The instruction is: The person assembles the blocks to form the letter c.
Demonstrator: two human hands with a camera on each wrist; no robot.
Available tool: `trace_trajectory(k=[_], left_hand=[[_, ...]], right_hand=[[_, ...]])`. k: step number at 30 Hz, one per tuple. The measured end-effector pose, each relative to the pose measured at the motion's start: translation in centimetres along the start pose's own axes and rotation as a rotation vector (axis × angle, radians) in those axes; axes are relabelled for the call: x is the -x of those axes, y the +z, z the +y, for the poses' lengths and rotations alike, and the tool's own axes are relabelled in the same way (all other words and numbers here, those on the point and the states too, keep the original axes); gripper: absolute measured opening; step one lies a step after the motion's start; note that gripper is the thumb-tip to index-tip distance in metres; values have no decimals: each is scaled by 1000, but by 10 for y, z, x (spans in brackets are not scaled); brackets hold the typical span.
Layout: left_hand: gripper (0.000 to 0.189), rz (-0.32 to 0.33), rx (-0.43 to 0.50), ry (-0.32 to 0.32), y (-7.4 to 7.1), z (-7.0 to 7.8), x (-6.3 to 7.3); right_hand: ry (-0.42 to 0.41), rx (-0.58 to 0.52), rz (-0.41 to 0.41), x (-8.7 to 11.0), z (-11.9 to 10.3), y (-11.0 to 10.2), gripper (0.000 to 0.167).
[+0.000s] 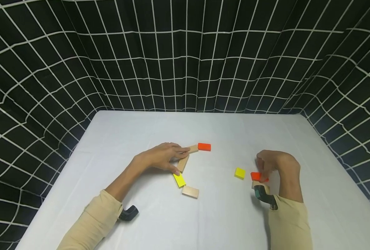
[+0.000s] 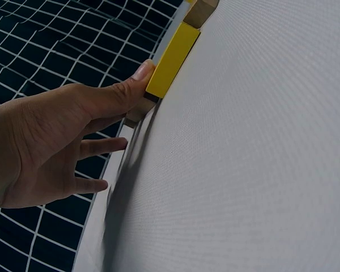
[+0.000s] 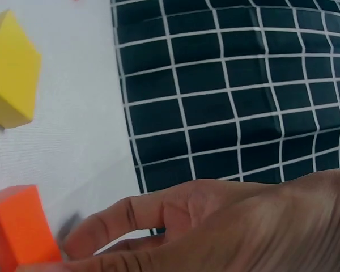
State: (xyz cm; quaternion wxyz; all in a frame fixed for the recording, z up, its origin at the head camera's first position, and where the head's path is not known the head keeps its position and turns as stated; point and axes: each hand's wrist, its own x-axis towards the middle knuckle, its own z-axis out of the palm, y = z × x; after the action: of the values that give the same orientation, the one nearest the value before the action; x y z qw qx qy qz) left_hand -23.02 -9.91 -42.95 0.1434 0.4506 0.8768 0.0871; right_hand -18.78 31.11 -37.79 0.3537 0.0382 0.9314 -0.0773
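A curved row of flat blocks lies near the table's middle: an orange block [image 1: 204, 147], two plain wooden blocks [image 1: 183, 164], a yellow block [image 1: 179, 180] and another wooden block [image 1: 190, 192]. My left hand [image 1: 164, 156] spreads over its left side, thumb touching the yellow block's end, a forefinger at the upper wooden block. In the left wrist view the other fingers stretch out loosely. To the right, my right hand [image 1: 273, 163] pinches a second orange block [image 3: 25, 226] between thumb and curled fingers. Beside that orange block lies a wooden block [image 1: 260, 185], partly hidden by the wrist camera.
A loose yellow block [image 1: 240, 173] lies between the row and my right hand. White cloth covers the table [image 1: 141, 132]. Dark walls with white netting [image 1: 185, 62] surround its back and sides.
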Motion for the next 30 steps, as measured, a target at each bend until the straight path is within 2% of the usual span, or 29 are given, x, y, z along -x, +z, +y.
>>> trace_trajectory(k=[7, 12, 20, 30], left_hand=[[84, 0, 3, -13, 0, -2, 5], [84, -4, 15, -29, 0, -2, 8], [84, 22, 22, -5, 0, -3, 7], [84, 14, 30, 4, 2, -1, 0]], right_hand=[[-16, -75, 66, -1, 6, -3, 40], [-71, -80, 107, 1, 4, -3, 46], [-131, -52, 105, -3, 0, -3, 39], [-115, -34, 125, 5, 4, -4, 35]])
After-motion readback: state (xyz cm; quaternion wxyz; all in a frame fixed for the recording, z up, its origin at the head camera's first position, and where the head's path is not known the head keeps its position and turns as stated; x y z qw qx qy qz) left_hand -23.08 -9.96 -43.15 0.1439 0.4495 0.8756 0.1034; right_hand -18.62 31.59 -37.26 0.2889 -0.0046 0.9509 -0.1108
